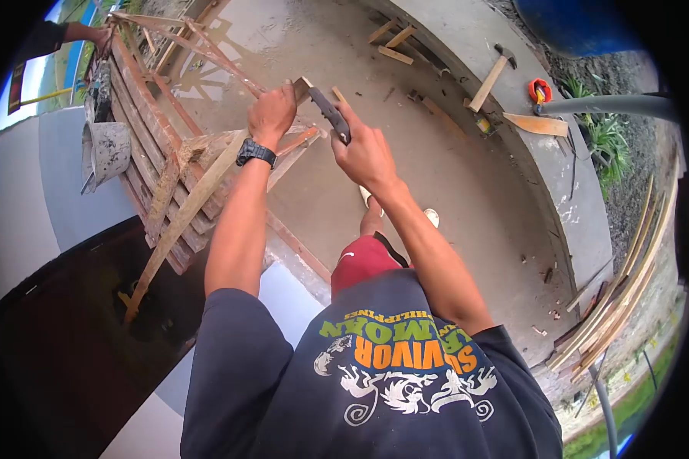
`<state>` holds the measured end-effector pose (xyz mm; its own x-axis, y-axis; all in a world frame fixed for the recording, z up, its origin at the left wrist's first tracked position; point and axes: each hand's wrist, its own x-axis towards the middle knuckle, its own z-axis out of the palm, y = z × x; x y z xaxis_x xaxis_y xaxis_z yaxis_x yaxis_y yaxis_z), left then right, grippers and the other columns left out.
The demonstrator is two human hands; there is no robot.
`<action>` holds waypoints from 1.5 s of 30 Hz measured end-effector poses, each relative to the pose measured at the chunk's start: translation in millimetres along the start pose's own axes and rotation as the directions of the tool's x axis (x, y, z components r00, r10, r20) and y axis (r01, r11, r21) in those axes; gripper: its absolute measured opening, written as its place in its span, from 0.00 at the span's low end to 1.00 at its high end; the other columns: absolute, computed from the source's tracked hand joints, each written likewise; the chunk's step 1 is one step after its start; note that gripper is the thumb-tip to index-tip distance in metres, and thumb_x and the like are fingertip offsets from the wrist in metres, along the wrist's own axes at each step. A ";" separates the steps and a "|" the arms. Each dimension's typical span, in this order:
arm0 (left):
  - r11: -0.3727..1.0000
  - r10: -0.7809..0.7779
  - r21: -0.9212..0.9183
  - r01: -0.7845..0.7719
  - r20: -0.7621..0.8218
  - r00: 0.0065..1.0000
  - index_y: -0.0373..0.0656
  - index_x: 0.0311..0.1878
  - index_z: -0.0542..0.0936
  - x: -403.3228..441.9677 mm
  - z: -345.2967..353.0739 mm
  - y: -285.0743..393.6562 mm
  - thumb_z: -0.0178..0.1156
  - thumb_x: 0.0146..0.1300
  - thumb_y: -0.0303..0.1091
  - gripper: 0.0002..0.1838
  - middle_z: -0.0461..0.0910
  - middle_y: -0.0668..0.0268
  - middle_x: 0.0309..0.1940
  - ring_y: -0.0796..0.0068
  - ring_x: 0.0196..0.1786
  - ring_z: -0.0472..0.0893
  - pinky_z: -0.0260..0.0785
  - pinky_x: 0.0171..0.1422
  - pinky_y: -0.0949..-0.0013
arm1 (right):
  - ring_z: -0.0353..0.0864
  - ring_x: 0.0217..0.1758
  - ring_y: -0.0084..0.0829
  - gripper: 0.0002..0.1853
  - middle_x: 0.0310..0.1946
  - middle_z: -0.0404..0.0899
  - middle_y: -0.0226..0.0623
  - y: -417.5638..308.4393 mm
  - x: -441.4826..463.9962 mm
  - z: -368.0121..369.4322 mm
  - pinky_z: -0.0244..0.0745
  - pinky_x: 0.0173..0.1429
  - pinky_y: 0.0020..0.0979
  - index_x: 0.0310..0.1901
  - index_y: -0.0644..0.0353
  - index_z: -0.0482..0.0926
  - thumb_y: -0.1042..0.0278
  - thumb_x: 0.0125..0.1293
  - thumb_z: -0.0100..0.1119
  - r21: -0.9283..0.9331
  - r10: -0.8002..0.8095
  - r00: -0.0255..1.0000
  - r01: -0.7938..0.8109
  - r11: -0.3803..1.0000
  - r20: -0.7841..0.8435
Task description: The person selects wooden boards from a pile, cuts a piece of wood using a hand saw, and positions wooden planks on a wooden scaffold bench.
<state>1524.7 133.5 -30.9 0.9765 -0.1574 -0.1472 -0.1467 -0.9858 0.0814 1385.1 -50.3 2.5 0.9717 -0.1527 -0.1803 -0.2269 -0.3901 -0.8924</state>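
My right hand (366,153) is closed around a dark grey handled tool (331,115), which slants up and left; its exact kind is unclear. My left hand (272,116), with a black watch on the wrist, is closed at the tool's far end. A small pale piece of wood (306,81) shows there, beside the left fingertips. What the left fingers grip is mostly hidden. Just below and left of the hands is a wooden plank frame (195,191), with a long wooden strip (180,218) lying slanted across it.
A grey-stained bucket (106,153) hangs at the frame's left side. Another person's hand (102,40) touches the frame's top. A hammer (491,80), an orange tape roll (540,90) and wood offcuts are on the concrete ledge (582,222). Long wood strips (620,283) lie at right.
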 end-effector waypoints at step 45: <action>0.996 -0.070 -0.052 0.067 -0.059 0.996 0.36 0.40 0.90 4.8 -11.1 -9.4 0.34 0.82 0.55 0.38 0.87 0.38 0.39 0.31 0.47 0.86 0.77 0.56 0.36 | 0.85 0.37 0.60 0.34 0.32 0.84 0.57 6.6 -152.9 -85.7 0.78 0.43 0.54 0.74 0.48 0.71 0.75 0.64 0.61 0.043 0.059 0.996 -0.062 0.997 0.064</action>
<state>1532.5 142.7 -21.4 0.9919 -0.0844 -0.0946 -0.0725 -0.9898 0.1225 1229.4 -107.3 59.6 0.9587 -0.1175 -0.2588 -0.2837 -0.3402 -0.8965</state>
